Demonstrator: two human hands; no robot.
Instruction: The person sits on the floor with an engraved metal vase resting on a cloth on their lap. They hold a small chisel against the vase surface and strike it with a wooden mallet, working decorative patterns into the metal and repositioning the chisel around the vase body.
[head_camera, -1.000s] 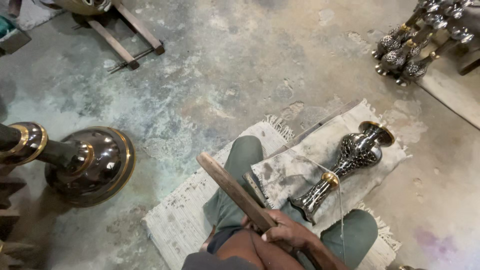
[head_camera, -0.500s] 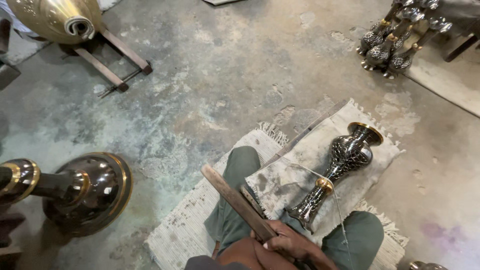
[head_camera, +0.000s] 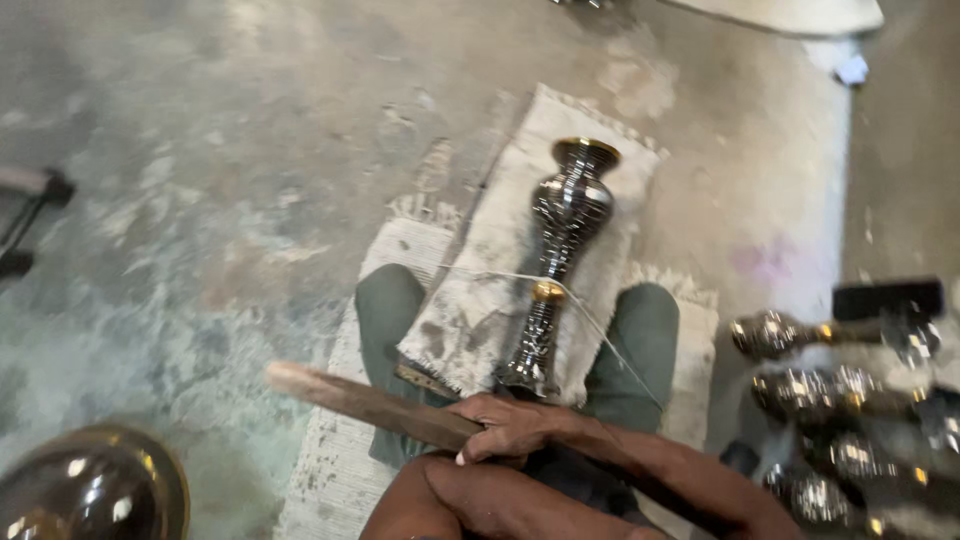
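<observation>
Between the seated person's knees, the patterned metal vase (head_camera: 560, 262) stayed on its cloth as the view swung right, the right hand (head_camera: 510, 428) still gripping the wooden stick (head_camera: 370, 405); left grip unclear.

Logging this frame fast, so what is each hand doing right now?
Right hand: fingers closed around the long brown wooden stick.
Left hand: hidden beneath the right forearm, cannot be told.
</observation>
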